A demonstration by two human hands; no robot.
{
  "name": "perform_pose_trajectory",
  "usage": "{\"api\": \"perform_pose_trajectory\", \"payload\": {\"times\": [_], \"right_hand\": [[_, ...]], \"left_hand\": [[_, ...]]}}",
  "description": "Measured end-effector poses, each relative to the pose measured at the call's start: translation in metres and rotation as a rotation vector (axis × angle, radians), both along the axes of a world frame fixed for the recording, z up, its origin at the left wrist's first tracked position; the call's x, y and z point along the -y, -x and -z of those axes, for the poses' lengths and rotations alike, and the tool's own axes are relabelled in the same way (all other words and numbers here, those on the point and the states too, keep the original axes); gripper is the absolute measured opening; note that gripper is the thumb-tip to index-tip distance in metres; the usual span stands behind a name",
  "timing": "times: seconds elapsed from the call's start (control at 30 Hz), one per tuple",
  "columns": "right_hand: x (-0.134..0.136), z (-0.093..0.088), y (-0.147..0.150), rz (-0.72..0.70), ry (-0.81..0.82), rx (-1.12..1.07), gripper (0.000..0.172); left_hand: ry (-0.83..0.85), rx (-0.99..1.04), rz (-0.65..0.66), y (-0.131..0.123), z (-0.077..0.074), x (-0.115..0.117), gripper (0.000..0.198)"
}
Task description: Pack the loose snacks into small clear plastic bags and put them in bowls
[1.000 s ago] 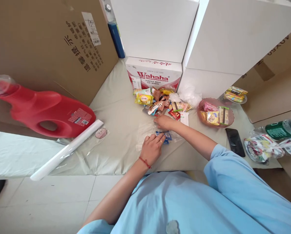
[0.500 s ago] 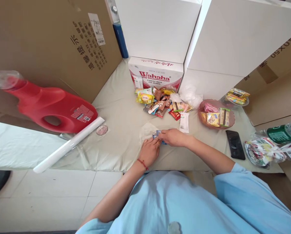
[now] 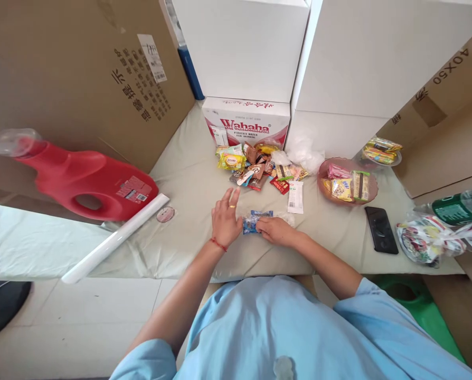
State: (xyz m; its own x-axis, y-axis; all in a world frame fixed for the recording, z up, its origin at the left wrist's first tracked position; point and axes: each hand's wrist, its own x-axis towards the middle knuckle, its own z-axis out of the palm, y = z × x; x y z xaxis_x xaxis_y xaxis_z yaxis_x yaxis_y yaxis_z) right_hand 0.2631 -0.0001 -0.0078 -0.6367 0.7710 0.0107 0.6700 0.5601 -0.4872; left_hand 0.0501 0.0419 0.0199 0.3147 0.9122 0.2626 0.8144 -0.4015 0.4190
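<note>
Blue snack packets [image 3: 251, 225] lie on the cloth-covered surface in front of me. The curled fingers of my right hand [image 3: 275, 230] press on their right side, with a clear plastic bag [image 3: 289, 217] showing just behind that hand. My left hand [image 3: 225, 221], with a ring and a red bracelet, is held palm down to the left of the packets, fingers apart and holding nothing. Beyond both hands sits a pile of mixed snack packets [image 3: 255, 166], and a white packet [image 3: 295, 197] lies at its right front.
A pink bowl of snacks [image 3: 374, 191], a black phone [image 3: 381, 230] and a tied bag [image 3: 422, 243] are on the right. A red jug [image 3: 101, 163] and a white roll [image 3: 117, 238] lie on the left. Boxes [image 3: 246, 47] stand behind.
My left hand has lifted off the packets and moved left, its fingers spreading. More of the blue packets shows. The clear bag is now behind my right hand, no longer at the left.
</note>
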Motion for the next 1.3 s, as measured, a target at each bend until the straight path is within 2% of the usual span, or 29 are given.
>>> {"api": "perform_pose_trajectory", "payload": {"times": [0.07, 0.13, 0.23, 0.33, 0.4, 0.53, 0.57, 0.6, 0.63, 0.7, 0.8, 0.93, 1.07, 1.17, 1.2, 1.23, 1.3], "right_hand": [[0.0, 0.002, 0.001, 0.048, 0.013, -0.018, 0.02], [0.002, 0.005, 0.002, 0.126, 0.038, -0.062, 0.027], [0.004, 0.012, 0.003, 0.161, 0.042, -0.137, 0.046], [0.006, 0.016, 0.003, 0.082, 0.004, -0.139, 0.046], [0.007, 0.017, 0.003, 0.05, -0.006, -0.11, 0.042], [0.008, 0.019, 0.004, 0.055, -0.018, -0.086, 0.045], [0.009, 0.019, 0.005, 0.063, -0.02, -0.084, 0.046], [0.009, 0.019, 0.006, 0.071, -0.02, -0.081, 0.046], [0.009, 0.019, 0.007, 0.08, -0.017, -0.079, 0.046], [0.01, 0.018, 0.008, 0.095, -0.007, -0.075, 0.045], [0.011, 0.015, 0.011, 0.104, 0.003, -0.075, 0.042], [0.013, 0.014, 0.019, 0.098, 0.006, -0.103, 0.038], [0.016, 0.016, 0.017, 0.097, -0.014, -0.238, 0.029], [0.024, 0.012, 0.002, 0.06, 0.036, -0.305, 0.021], [0.028, 0.01, -0.004, 0.095, 0.048, -0.318, 0.021], [0.032, 0.009, -0.011, 0.19, 0.034, -0.325, 0.023], [0.038, 0.006, -0.021, 0.537, -0.066, -0.284, 0.026]], "left_hand": [[0.108, -0.116, 0.121, -0.004, -0.006, -0.011, 0.064], [0.127, -0.183, 0.236, 0.0, -0.007, -0.011, 0.046], [0.032, -0.215, 0.335, 0.021, 0.0, 0.01, 0.036], [0.051, -0.213, 0.356, 0.047, 0.015, 0.041, 0.028], [0.095, -0.116, 0.241, 0.058, 0.026, 0.055, 0.025], [0.042, 0.102, -0.339, 0.055, 0.037, 0.058, 0.035], [0.057, 0.103, -0.417, 0.05, 0.038, 0.054, 0.039], [0.096, 0.094, -0.433, 0.046, 0.037, 0.051, 0.042], [0.149, 0.086, -0.403, 0.042, 0.036, 0.047, 0.04], [0.231, 0.095, -0.307, 0.035, 0.031, 0.041, 0.024], [0.317, 0.245, -0.221, 0.024, 0.022, 0.034, 0.012], [0.402, 0.418, -0.091, -0.008, 0.015, 0.023, 0.016], [0.37, 0.39, 0.027, -0.044, 0.019, 0.023, 0.024], [0.278, 0.249, 0.165, -0.052, 0.028, 0.035, 0.036], [0.234, 0.177, 0.207, -0.052, 0.031, 0.04, 0.04], [0.192, 0.105, 0.24, -0.051, 0.034, 0.046, 0.043], [0.131, 0.007, 0.27, -0.049, 0.04, 0.054, 0.051]]}}
